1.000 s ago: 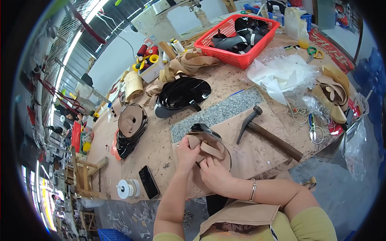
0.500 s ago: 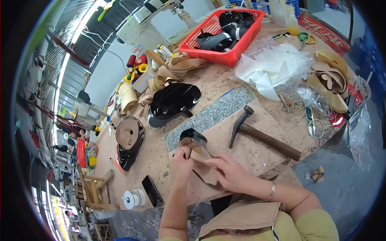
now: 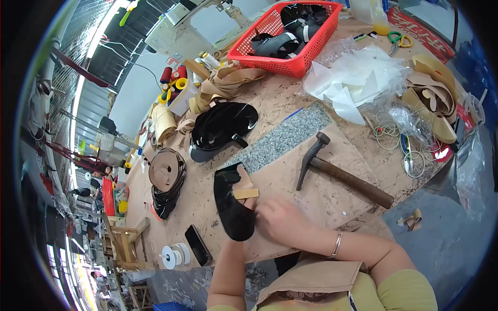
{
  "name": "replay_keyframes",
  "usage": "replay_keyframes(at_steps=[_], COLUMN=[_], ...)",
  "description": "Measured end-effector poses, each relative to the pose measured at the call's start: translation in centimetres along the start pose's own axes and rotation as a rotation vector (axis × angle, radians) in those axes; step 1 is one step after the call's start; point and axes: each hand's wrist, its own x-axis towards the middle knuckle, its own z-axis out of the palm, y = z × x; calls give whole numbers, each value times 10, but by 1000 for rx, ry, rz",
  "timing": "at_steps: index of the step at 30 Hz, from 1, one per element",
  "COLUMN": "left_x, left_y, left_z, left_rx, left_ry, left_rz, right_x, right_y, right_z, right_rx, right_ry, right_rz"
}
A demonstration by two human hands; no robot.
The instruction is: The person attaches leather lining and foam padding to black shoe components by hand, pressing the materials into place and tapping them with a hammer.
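Note:
A glossy black shoe upper [image 3: 231,205] is held up over the near part of the bench, its tan lining and a short yellowish strip [image 3: 246,194] showing along the right side. My left hand [image 3: 249,202] grips it from behind; most of that hand is hidden, with only a bit of finger in sight below the strip. Close against the upper's right edge is my right hand [image 3: 282,220], fingers curled together and slightly blurred. Whatever they pinch, if anything, cannot be made out. Beyond both hands lie a hammer [image 3: 346,179] and a speckled stone slab [image 3: 290,132].
Stacked black uppers [image 3: 224,127] and bundled pieces [image 3: 167,179] lie to the left, with a phone [image 3: 198,244] and white spools [image 3: 175,256] nearer me. A red basket [image 3: 275,65] of black parts stands at the back. White sheets [image 3: 355,83] and scissors [image 3: 398,42] are at right.
The upper has turned so its glossy black face shows, covering most of my left hand. My right hand has shifted slightly left and down, its fingers more curled.

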Motion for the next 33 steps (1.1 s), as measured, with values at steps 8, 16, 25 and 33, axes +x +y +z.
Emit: replay_keyframes(at_steps=[8,16,25,33], left_x=[3,-5,3,-13], left_y=[-24,-54,-38,-56], left_z=[-7,3,-7,4], left_rx=[-1229,-808,-515,-523], left_ry=[57,-135,-108,-85], left_rz=[-538,-672,-579,-533], right_x=[19,51,45,43], right_y=[1,-32,-25,-24], right_z=[18,26,30,31], right_rx=[-658,-1006,-968,-948], right_ry=[-38,-533,-416,-390], right_rz=[-79,-56,-57,-71])
